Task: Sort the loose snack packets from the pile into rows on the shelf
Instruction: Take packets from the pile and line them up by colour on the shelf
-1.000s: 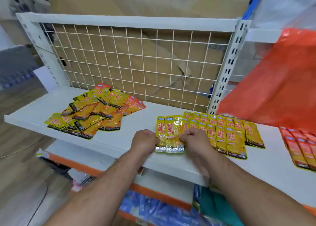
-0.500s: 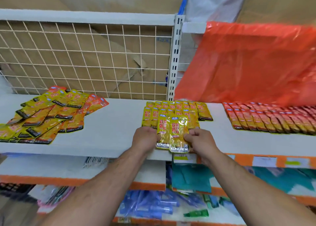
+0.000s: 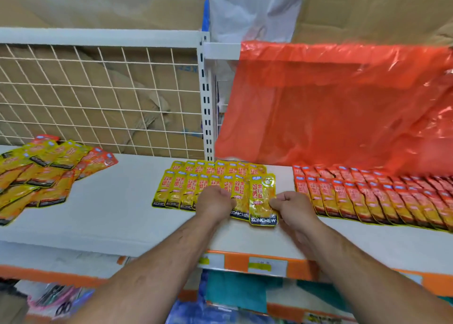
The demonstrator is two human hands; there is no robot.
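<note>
Shelf point(image 3: 122, 213): yellow rows point(image 3: 186, 188) centre, red rows point(image 3: 367, 196) right, loose pile point(image 3: 36, 176) left. Right hand point(image 3: 294, 207) pinches end packet point(image 3: 262, 198). Left hand point(image 3: 214, 202) curled atop yellow rows, grip cannot be told.

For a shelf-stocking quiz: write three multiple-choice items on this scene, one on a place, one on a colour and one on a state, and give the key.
1. Where does the loose pile lie?
A. on the shelf, left of the yellow rows
B. on the floor
C. in a basket

2. What colour are the far-right rows?
A. blue
B. green
C. red

3. What is the right hand doing?
A. hanging free
B. pinching the front yellow packet
C. lying flat on the floor

Key:
1 A, the heap sits before the wire mesh at the shelf's left end.
2 C, their packets are red.
3 B, its thumb and fingers close on that packet's right edge.
</note>
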